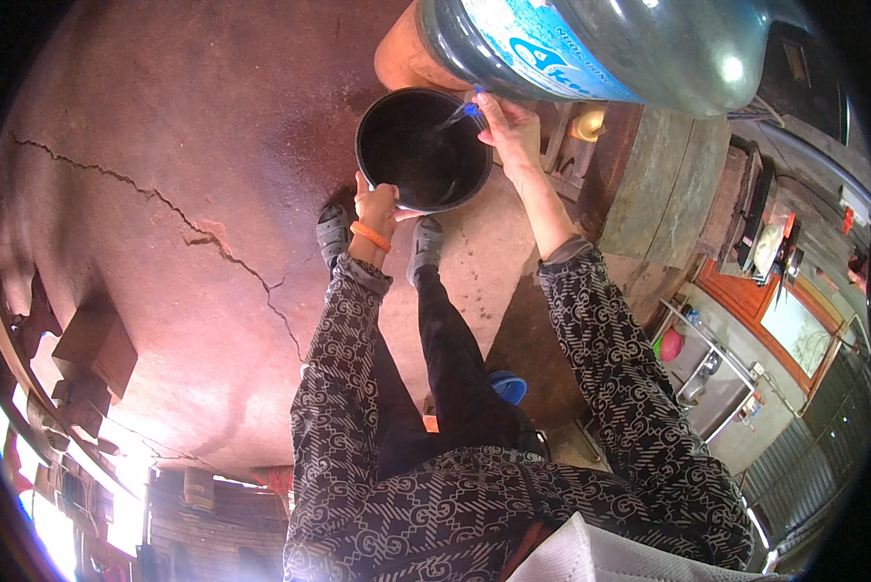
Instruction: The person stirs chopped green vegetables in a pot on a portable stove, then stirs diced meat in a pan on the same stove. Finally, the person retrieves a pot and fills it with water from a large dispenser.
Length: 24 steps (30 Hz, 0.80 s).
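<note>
My left hand (375,206) is closed on the near left edge of a round black pot (382,126), holding it up above the floor; an orange band circles the wrist. The pot's mouth faces up. At its far right rim, the fingers of my right hand (511,136) pinch a small blue tap (472,107) below a large clear water jug (659,48) lying on its side. A thin clear stream of water (449,121) runs from the tap into the pot. How much water the dark pot holds is hard to see.
An orange-brown rounded container (408,53) is beside the jug's left end. Wooden boards (654,184) are under and near the jug on the right. A yellow metallic bowl (587,124) rests among them. The floor (212,116) has a long crack. A blue basin (507,388) is behind my legs.
</note>
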### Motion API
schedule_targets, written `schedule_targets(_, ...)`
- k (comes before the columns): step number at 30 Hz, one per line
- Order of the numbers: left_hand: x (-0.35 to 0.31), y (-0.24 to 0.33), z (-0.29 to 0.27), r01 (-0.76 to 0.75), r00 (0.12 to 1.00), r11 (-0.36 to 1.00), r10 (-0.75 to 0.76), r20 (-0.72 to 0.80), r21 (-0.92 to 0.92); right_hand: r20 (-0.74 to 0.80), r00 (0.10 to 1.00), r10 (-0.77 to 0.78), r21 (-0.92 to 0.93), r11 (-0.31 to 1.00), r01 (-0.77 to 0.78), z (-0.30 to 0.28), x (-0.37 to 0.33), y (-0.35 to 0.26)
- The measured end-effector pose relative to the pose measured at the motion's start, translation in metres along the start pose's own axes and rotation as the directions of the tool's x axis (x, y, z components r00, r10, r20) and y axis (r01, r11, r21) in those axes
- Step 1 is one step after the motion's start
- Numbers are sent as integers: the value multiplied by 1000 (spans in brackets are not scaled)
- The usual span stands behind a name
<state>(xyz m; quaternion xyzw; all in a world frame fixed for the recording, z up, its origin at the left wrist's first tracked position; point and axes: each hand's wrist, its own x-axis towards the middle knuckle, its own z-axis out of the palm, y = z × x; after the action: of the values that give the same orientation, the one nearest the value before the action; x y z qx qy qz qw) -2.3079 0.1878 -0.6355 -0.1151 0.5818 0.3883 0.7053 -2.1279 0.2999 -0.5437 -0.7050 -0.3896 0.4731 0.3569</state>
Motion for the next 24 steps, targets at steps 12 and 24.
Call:
schedule_targets(12, -1, 0, 0, -29, 999, 998, 27, 32, 54, 9, 1000, 9, 14, 1000, -9, 2, -1, -1)
schedule_targets(24, -13, 4, 2, -71, 993, 997, 68, 97, 28, 2, 1000, 21, 43, 999, -21, 2, 0, 1)
